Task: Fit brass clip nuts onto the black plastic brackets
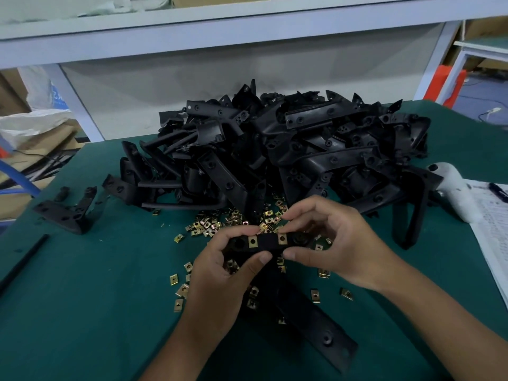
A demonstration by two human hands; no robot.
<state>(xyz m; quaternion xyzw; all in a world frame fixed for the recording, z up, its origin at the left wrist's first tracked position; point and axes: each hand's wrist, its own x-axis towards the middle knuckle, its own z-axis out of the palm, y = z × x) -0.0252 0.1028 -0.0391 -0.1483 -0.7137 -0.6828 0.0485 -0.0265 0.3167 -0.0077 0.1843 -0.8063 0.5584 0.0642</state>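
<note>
Black moulded plastic bracket (268,244), long and angled: held above the green table mat (82,312) by both hands, its lower leg running down to the mat toward the near edge. Two square brass clip nuts (252,241) sit fitted on its upper bar, side by side with a gap between.

Left hand (220,281): fingers curled over the bar's left end, thumb pressed under its front edge.

Right hand (332,243): thumb and forefinger pinch the bar at the right-hand fitted nut; the other fingers are curled behind.

Loose brass clip nuts (209,225): scattered on the mat beneath and around the hands.

Heap of black plastic brackets (288,149): piled at the far side of the mat.

Single black bracket (68,213): lies apart at the left.

White power tool (453,188) and printed paper sheet (492,237): at the right edge.
</note>
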